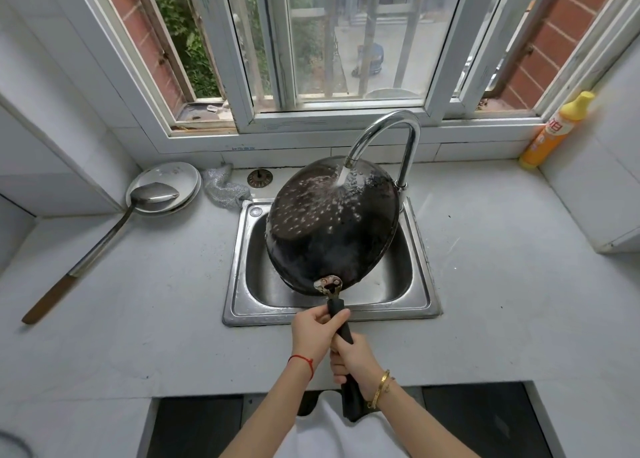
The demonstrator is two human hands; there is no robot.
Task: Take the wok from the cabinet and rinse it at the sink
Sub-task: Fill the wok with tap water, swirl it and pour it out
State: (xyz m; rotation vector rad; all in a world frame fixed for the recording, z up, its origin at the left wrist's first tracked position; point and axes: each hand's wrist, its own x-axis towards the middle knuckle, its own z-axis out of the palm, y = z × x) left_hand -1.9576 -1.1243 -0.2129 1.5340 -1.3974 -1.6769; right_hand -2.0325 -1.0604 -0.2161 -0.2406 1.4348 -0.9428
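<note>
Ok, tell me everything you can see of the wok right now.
The wok is round, black, dark metal, with a riveted metal bracket joining a long black handle. It is tilted over the sink, underside facing the camera, bowl toward the window. Water from the tap strikes its upper part and beads across the surface. The left hand and right hand both grip the handle.

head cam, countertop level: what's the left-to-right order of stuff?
Ladle resting on stacked plates → steel scrubber → wok under the running faucet, over the sink, held by both hands → yellow detergent bottle.
</note>
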